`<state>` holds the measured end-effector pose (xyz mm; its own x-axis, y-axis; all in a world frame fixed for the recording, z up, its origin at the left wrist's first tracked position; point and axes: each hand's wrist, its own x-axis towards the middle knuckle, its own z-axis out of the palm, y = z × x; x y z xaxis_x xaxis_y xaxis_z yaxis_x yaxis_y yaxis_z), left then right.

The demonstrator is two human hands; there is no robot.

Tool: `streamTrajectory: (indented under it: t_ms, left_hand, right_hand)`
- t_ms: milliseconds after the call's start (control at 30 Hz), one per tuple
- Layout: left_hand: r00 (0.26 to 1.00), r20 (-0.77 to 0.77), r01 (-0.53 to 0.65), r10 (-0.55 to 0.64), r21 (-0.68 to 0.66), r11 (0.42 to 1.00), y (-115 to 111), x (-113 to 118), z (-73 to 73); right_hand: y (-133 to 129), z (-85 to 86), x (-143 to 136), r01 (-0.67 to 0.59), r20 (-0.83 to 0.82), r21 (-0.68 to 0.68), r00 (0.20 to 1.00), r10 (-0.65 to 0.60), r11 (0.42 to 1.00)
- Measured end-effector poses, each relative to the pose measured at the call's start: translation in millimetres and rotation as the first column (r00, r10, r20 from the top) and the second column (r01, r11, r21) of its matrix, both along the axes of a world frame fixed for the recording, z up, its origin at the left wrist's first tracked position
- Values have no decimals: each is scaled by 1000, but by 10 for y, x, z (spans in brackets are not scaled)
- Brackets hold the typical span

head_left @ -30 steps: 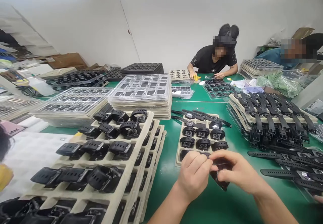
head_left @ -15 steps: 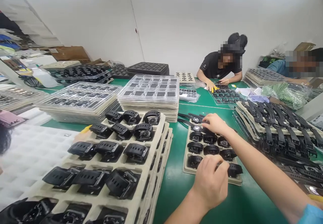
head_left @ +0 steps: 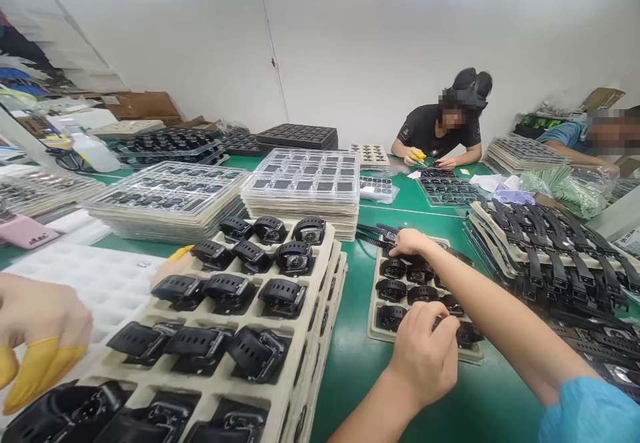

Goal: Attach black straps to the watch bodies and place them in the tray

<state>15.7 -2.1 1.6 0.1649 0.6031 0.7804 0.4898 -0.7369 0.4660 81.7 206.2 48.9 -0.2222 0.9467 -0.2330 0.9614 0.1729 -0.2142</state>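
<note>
Filling the small tray with watches

Your left hand (head_left: 425,356) presses a watch (head_left: 467,334) into the tray's (head_left: 374,316) near row, fingers closed on it; your right hand (head_left: 407,242) pinches a strap (head_left: 373,235) at the far edge. Seat it squarely.

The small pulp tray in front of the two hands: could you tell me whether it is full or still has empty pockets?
Cannot tell. The pulp tray shows black watches in every visible pocket, but the left hand and right hand cover others.

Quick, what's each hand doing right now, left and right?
Left hand: curled on a black watch at the near edge of the small tray.
Right hand: reaching over the tray's far end, fingers on loose watches; grip cannot be told.
</note>
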Motion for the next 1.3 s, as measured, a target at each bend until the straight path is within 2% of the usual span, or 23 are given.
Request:
streamTrajectory:
  t_ms: [133, 233, 300, 367, 467, 533, 600, 667, 733, 867, 967, 1133, 1300]
  left_hand:
    - [995, 96, 23, -17, -60, 998, -6, 4, 18]
    - [956, 294, 32, 23, -182, 983, -4, -10, 24]
    - [864, 490, 62, 114, -327, 943, 14, -30, 27]
    - [713, 680, 208, 170, -436, 876, 49, -48, 35]
    - [497, 851, 524, 172, -452, 722, 117, -46, 69]
    - [404, 880, 606, 250, -462, 648, 155, -30, 102]
    - [327, 874, 592, 360, -486, 643, 179, -16, 133]
    - [274, 867, 570, 416, -495, 656, 186, -15, 156]
    - [265, 860, 559, 436, -505, 657, 178, -25, 163]
    - [317, 853, 531, 415, -522, 668, 151, -42, 140]
    - [354, 854, 526, 380, -518, 674, 139, -39, 124]
    - [369, 857, 552, 360, -514, 656, 117, -25, 146]
    - [345, 868, 560, 358, -497, 663, 104, -42, 162]
  right_hand:
    - [-129, 264, 228, 20, -209, 51, 978, -9, 998]
    - [-264, 500, 457, 17, -350, 101, 937, 20, 995]
    - [-424, 612, 586, 3, -425, 121, 904, 49, 993]
    - [-648, 662, 661, -41, -469, 106, 879, 87, 993]
    - [-992, 673, 678, -246, -456, 3, 862, 220, 969]
    - [-1103, 684, 673, -360, -424, -74, 856, 297, 930]
    - [-1060, 693, 669, -315, -351, -91, 898, 266, 945]
    - [-893, 652, 638, -163, -250, -38, 957, 149, 986]
    - [-682, 531, 547, -48, -170, 27, 984, 52, 998]
    - [-371, 169, 267, 33, -39, 1, 999, -33, 999]
    - [-257, -6, 171, 82, 17, -8, 996, -82, 997]
    - [-152, -77, 248, 88, 61, -48, 994, -85, 995]
    - [-72, -23, 343, 45, 60, -106, 997, -39, 993]
